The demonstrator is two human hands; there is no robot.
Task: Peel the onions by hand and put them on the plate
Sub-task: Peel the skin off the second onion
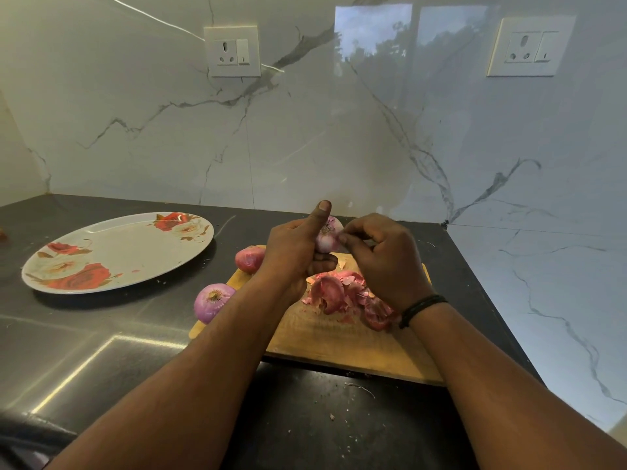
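- Held onion [326, 236]: raised above the far edge of the cutting board [353, 337], between both hands. Pale, glossy flesh shows, so most dry skin appears to be off.
- Left hand [295, 252]: fingers curled round the onion from the left and below, thumb upright against its side. This is the supporting grip.
- Right hand [383, 256]: fingertips drawn together in a narrow pinch at the right side of the onion, apparently on a remnant of skin. The skin piece itself is too small to confirm.
- Handling, judged: the bulb is firm and light and tolerates a solid grip. The bared surface is likely slick, so cradle it in the palm; do not rely on fingertips alone. The dry skin is thin, brittle and tears in flakes. Take hold at a loose edge near the root or tip end and pull along the bulb.
- Peel pile [342, 293]: lies on the board below the hands, near the right wrist.
- Other onions: one [249, 258] rests at the far left corner of the board; another [212, 300] lies at the left edge, cut end facing up.
- Plate [115, 252]: on the dark counter, well apart to the left. No onion lies on it yet.
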